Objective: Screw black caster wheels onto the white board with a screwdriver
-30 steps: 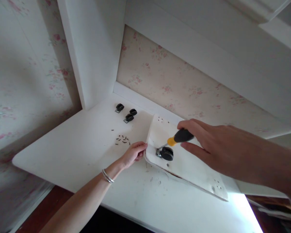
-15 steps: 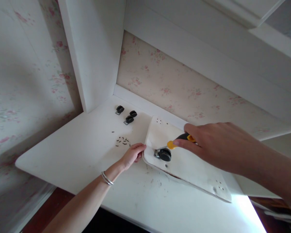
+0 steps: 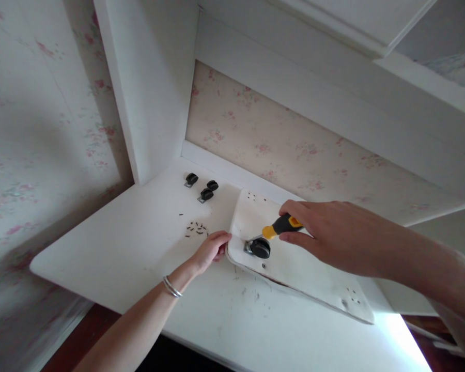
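A white board (image 3: 298, 263) with rounded corners lies on the white desk (image 3: 132, 243). A black caster wheel (image 3: 259, 248) on a metal plate sits near the board's left end. My right hand (image 3: 325, 232) is closed round a screwdriver (image 3: 277, 226) with a black and yellow handle, its tip at the caster's plate. My left hand (image 3: 211, 249) grips the board's left edge, fingers curled over it; a silver bangle is on that wrist.
Three loose black casters (image 3: 202, 186) stand at the desk's back left. A scatter of small dark screws (image 3: 196, 228) lies in front of them. Screw holes mark the board's far corners. Flowered wallpaper and a white upright panel (image 3: 147, 88) close the back.
My right hand has turned and shifted on the screwdriver handle, showing more of the yellow part. The left hand stays on the board's edge. The view has tilted slightly.
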The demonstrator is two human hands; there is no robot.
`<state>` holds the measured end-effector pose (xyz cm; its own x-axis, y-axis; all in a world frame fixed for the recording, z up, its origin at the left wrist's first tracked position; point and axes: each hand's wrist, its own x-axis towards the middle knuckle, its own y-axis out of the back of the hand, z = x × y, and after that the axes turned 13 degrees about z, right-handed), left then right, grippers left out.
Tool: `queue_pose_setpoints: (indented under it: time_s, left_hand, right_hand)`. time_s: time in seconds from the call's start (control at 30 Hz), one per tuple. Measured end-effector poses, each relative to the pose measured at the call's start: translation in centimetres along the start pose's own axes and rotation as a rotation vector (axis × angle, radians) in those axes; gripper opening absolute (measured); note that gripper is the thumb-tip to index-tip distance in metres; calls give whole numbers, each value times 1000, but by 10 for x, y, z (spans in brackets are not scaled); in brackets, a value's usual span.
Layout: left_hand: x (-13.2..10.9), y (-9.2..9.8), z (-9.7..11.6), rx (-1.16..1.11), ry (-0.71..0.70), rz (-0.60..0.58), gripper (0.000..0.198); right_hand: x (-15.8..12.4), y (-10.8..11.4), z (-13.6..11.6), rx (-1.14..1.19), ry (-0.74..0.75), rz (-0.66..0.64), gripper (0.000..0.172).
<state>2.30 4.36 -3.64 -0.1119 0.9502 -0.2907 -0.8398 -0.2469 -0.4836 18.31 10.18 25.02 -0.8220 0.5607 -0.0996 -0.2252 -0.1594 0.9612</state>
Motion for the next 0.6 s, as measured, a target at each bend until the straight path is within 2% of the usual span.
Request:
queue_pose_setpoints:
  time_s: [0.23,0.47,0.6]
  left_hand:
    - [0,0,-5,-13,0,31,37]
    - [-3,-1,-1,-4,5,16,39]
    - [-2,-2,-2,-17,8,38,39]
  right_hand:
    - [7,3,-17,-251,-15,62,57]
    - [-2,10,-16,66,24,-23,30]
    - [1,14,-19,24,26,-41,29]
